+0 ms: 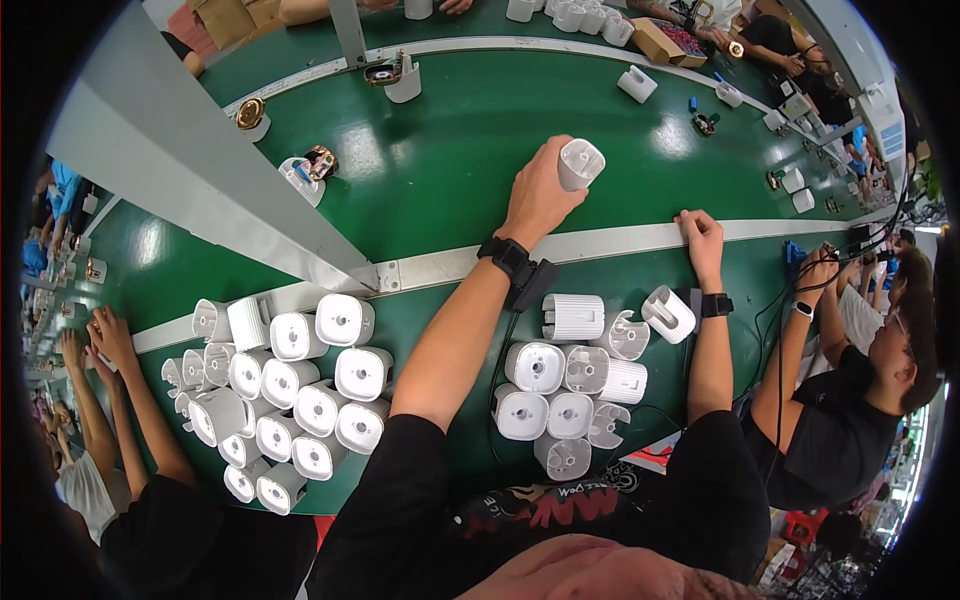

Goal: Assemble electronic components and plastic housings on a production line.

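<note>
My left hand point(538, 197) reaches out over the green belt, its fingers wrapped round a white plastic housing point(582, 160). The housing is a hollow cup shape, and its paler end faces up. My right hand point(702, 238) rests on the pale metal rail point(630, 240), fingers curled and no object showing in them. Between my forearms several white housings point(570, 413) lie clustered on the green table. One more, a tilted housing point(668, 313), lies close to my right wrist. Left of my left forearm is a larger group of white housings point(290, 382), some with cut-out sides.
A grey metal post point(215, 170) rises at the left from the rail. On the belt are a lone white housing point(637, 84) and part-built units with gold-coloured parts point(320, 162). Black cables point(780, 310) hang at the right. Co-workers sit on both sides and across.
</note>
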Available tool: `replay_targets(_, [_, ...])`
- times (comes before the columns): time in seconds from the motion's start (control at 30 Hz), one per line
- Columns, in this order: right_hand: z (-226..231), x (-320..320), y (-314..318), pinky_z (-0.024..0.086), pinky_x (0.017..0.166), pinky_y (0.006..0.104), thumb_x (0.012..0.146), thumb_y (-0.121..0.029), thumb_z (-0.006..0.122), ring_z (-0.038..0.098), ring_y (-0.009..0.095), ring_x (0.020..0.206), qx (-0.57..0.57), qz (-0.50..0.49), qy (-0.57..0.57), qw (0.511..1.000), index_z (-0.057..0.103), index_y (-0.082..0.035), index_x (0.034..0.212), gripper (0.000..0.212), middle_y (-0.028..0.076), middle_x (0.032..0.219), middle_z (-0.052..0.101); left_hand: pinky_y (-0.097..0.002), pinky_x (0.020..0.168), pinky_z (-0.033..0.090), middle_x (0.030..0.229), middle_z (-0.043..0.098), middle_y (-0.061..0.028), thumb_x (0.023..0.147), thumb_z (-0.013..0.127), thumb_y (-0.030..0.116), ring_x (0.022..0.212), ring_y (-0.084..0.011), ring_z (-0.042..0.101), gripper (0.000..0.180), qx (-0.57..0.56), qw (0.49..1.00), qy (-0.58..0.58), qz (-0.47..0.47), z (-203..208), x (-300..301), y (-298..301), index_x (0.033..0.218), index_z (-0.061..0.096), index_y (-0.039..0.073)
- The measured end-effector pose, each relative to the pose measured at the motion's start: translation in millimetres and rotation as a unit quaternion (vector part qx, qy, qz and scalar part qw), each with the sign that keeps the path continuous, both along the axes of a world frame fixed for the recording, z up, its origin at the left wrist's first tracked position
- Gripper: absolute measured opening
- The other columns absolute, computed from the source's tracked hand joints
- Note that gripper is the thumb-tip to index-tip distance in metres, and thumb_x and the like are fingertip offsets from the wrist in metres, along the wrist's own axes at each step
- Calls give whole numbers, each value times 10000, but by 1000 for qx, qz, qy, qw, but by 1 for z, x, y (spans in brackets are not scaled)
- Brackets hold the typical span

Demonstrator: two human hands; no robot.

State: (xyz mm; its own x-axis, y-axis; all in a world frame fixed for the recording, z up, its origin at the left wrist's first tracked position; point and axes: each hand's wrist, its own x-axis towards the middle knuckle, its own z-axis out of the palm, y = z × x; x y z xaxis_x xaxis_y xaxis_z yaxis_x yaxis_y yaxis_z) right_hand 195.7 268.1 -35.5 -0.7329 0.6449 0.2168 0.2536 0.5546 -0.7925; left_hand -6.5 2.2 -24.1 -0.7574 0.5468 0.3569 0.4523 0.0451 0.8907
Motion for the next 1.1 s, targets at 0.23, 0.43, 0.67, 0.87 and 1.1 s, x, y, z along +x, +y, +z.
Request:
replay_targets(0.23, [1, -1, -1, 394, 600, 225, 950, -171, 629, 502, 45, 659, -5, 5, 18, 1000, 653, 30, 800, 251, 18, 753, 679, -409, 896, 520, 1116, 673, -166, 659, 783, 85, 1041, -373, 646, 630, -31, 999, 13, -40, -5, 2, 5, 1227, 510, 79])
replay_targets(0.43, [3, -1, -2, 372, 586, 221, 956, -170, 622, 474, 39, 649, -1, 6, 14, 1000, 638, 22, 790, 254, 4, 747, 663, -407, 900, 515, 1142, 663, -168, 645, 781, 70, 1062, -380, 634, 646, -55, 995, -49, -67, -2, -2, -5, 1227, 501, 72])
replay_targets(0.67, [4, 0, -4, 344, 570, 212, 967, -166, 608, 441, 27, 639, 2, -1, -3, 1000, 609, 2, 771, 257, -19, 734, 632, -401, 905, 510, 1163, 656, -166, 657, 785, 73, 1065, -377, 632, 637, -61, 997, -11, -41, 9, 4, -6, 1231, 507, 59])
replay_targets(0.87, [1, 1, 0, 359, 564, 227, 951, -182, 628, 448, 35, 623, -2, -3, 12, 1000, 653, 23, 803, 254, -3, 736, 667, -400, 894, 508, 1205, 632, -154, 698, 765, 53, 1079, -357, 621, 592, 33, 996, 13, -78, 30, 4, -6, 1236, 518, 51])
replay_targets(1.1, [0, -1, -1, 362, 582, 211, 963, -175, 617, 463, 34, 645, 4, 7, 18, 1000, 627, 13, 784, 260, -7, 749, 650, -409, 866, 506, 1145, 620, -132, 699, 759, 30, 1035, -352, 619, 503, -23, 996, 52, -67, 21, 6, -7, 1164, 567, 59])
